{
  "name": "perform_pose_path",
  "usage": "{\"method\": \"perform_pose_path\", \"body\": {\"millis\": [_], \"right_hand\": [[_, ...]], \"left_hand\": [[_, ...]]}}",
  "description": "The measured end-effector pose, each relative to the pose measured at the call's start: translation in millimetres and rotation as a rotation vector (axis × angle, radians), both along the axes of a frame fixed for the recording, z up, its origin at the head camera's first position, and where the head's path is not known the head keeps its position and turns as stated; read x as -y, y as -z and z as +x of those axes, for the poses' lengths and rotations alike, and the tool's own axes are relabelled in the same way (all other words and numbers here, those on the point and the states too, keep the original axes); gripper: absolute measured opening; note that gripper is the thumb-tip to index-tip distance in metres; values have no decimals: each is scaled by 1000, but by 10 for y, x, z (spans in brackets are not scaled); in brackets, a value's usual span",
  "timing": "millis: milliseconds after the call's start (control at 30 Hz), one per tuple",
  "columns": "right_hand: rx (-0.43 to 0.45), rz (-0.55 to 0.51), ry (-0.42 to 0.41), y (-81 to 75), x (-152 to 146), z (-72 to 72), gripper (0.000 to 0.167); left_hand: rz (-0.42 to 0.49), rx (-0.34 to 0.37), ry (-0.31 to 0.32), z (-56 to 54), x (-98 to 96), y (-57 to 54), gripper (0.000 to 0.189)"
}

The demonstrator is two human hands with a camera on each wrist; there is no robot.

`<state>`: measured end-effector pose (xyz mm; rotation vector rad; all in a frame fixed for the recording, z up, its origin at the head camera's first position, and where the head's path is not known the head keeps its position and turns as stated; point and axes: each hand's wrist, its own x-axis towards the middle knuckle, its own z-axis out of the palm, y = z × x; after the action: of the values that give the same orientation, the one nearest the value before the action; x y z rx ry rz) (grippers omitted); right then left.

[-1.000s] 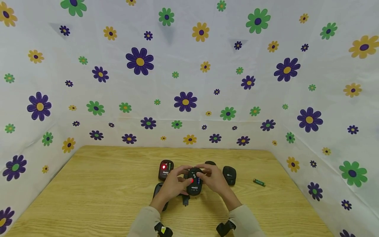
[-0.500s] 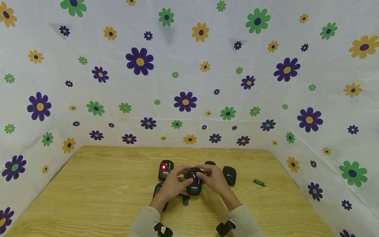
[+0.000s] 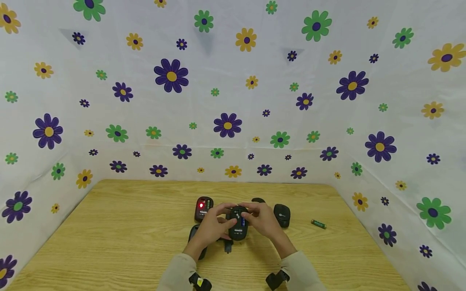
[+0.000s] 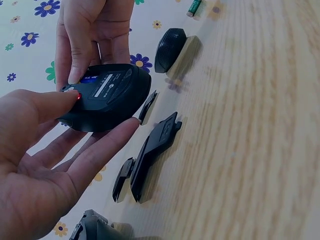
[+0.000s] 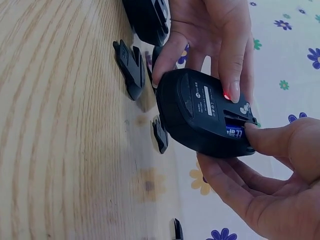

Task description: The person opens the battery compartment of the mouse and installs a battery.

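Note:
Both hands hold up a black computer mouse [image 3: 238,233], its underside turned toward the head camera. My left hand [image 3: 212,227] grips one side, thumb on the underside beside a red light seen in both wrist views. From the other side my right hand [image 3: 265,220] grips it, fingers around the end and thumb at a blue battery [image 5: 234,131] in the battery slot. Part of that battery is hidden under the thumb. Just below the hands, a black cover piece [image 3: 228,246] lies on the table.
An upturned mouse [image 3: 204,216] with a lit red light and a green battery lies back left. Another black mouse [image 3: 193,233] is partly behind the left wrist. To the right are a black mouse [image 3: 282,215] and a loose green battery [image 3: 318,224]. Flowered cloth [image 3: 233,101] surrounds the table [image 3: 127,230].
The held mouse has shifted very slightly left. The red glow by the left thumb no longer shows in the head view. Both hands keep nearly the same grip.

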<state>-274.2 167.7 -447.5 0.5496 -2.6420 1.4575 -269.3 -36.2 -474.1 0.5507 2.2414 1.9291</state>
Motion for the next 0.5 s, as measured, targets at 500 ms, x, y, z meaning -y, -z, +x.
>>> {"method": "perform_pose_path", "body": {"millis": [500], "right_hand": [[-34,39,17,0,4,0,31]], "left_hand": [[-2,-9,-1,7,-9,8,44]]}}
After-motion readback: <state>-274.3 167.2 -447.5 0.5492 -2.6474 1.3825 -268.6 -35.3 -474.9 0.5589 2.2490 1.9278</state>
